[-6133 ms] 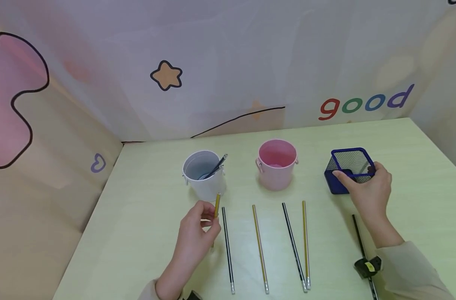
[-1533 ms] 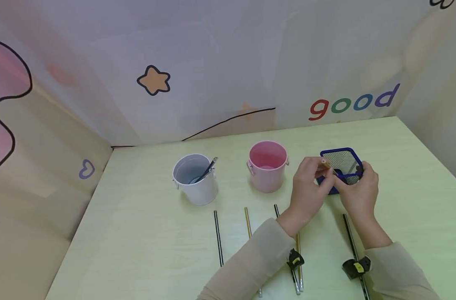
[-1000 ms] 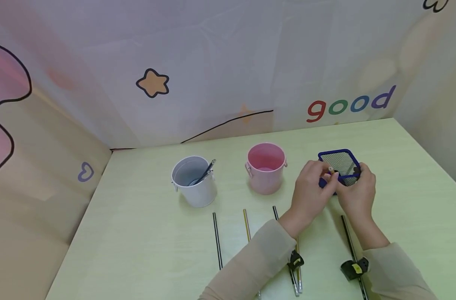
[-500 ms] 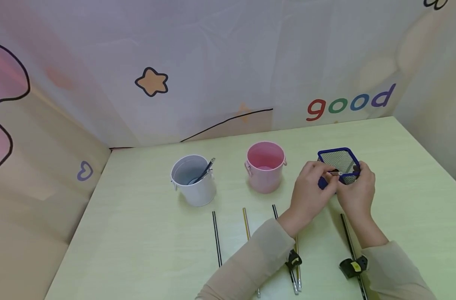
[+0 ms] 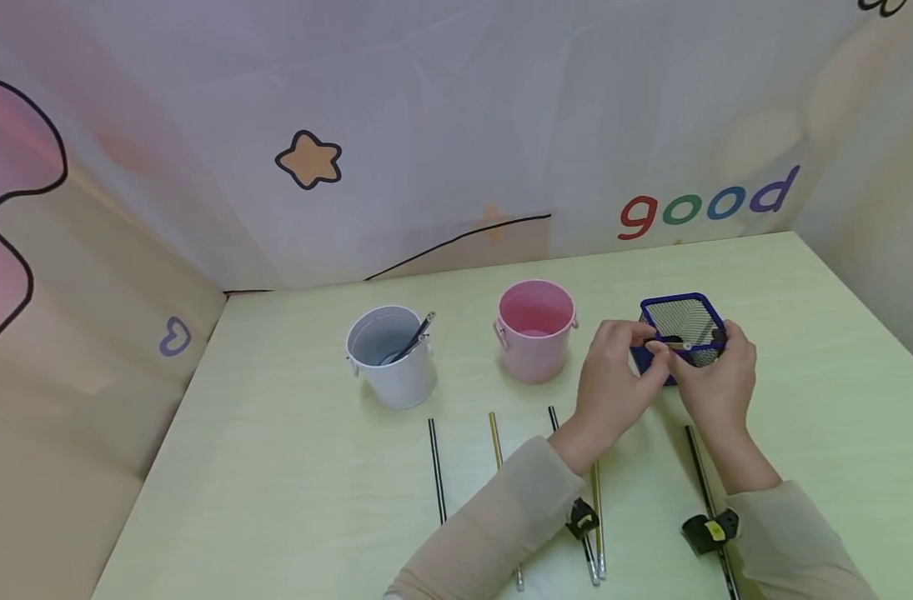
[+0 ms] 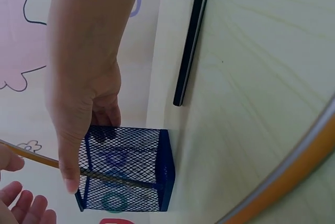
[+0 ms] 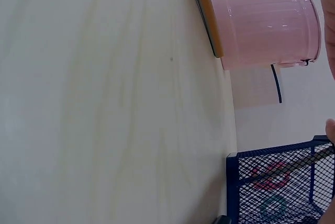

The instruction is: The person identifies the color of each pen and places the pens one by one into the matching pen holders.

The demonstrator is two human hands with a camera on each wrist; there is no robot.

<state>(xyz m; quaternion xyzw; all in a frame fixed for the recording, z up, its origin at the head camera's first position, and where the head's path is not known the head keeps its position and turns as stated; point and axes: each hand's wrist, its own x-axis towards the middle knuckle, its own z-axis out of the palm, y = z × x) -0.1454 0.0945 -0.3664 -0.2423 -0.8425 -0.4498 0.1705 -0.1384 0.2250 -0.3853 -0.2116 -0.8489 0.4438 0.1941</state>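
My right hand [image 5: 719, 379] grips the blue mesh pencil holder [image 5: 681, 312] at the table's right side, thumb along the near rim. A yellow pencil [image 6: 39, 158] leans in the holder; its lower part shows through the mesh and its upper end sticks out past the rim. Beside that end is my left hand [image 5: 614, 375], at the holder's left. The left wrist view shows its thumb close under the pencil and the other fingertips [image 6: 39, 208] spread apart from it. Only a sliver of my right hand appears at the right wrist view's edge.
A white bucket [image 5: 399, 387] holds dark pencils [image 5: 417, 335]; a pink bucket [image 5: 534, 358] stands right of it. In front lie a black pencil [image 5: 436, 467], a yellow pencil [image 5: 494, 433] and several others, partly under my left sleeve. Another black pencil [image 5: 696, 467] lies by my right forearm.
My left hand has carried the yellow pencil from the left to the mesh holder and put it in. Its fingers have just parted and drawn back slightly. My right hand keeps its grip.
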